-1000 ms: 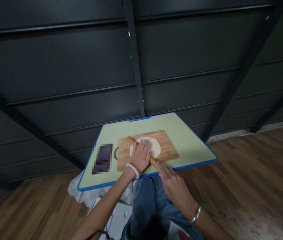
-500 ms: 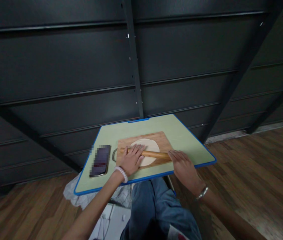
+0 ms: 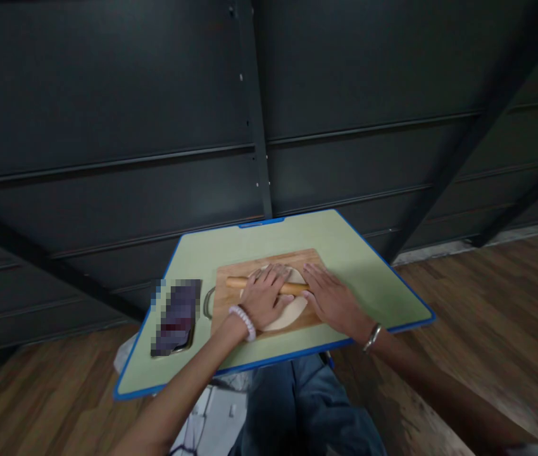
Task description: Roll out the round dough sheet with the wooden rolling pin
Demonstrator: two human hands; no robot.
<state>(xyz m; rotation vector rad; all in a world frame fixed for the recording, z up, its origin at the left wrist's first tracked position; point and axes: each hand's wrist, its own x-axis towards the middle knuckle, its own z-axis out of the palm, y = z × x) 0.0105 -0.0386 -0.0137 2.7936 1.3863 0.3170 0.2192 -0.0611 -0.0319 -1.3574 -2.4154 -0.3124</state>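
A wooden rolling pin [image 3: 294,289] lies crosswise over a thin round of pale dough [image 3: 292,313] on a wooden cutting board [image 3: 225,307]. My left hand [image 3: 264,296] rests flat across the middle of the pin, fingers spread out over it and thumb on the near side. At the pin's right end, my right hand [image 3: 335,301] has the end between its thumb and extended fingers. The pin's left end shows bare above the board. Part of the dough is hidden beneath the pin and my hands. A metal handle [image 3: 208,303] sticks out from the board's left edge.
The board stands on a small pale green table [image 3: 368,266] with a blue rim. A phone [image 3: 178,316], partly pixelated, lies to the left. Dark metal panels [image 3: 155,95] rise behind the table. My legs [image 3: 292,405] are under its near edge, above a wooden floor [image 3: 501,285].
My right hand has shifted left along the pin, closer to my left hand, and its fingers have straightened. The view has tilted slightly; the table looks nearer.
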